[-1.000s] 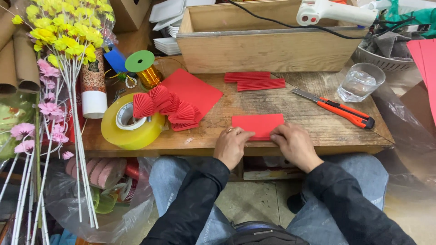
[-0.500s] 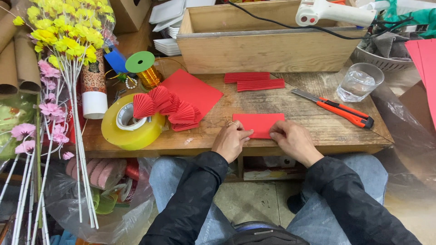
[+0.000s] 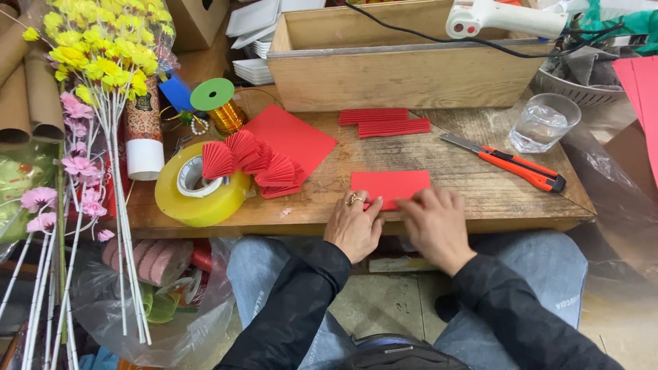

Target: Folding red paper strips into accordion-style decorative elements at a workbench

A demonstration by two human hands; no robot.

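Flatly, the red paper point(image 3: 391, 185) is pressed by left hand point(image 3: 354, 223) and right hand point(image 3: 434, 223), fingers spread, clamped on nothing; a box cutter point(image 3: 510, 162) lies nearby.

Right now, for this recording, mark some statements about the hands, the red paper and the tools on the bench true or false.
1. Both hands rest on the red paper at the bench's near edge. True: left hand, right hand.
2. The knife lies left of the paper. False: it lies to the right, near the glass.
3. Folded red fans sit partly on the tape roll. True.
4. The glass is tipped over. False: it stands upright.
5. The glue gun lies on the bench top. False: it rests on the wooden box.
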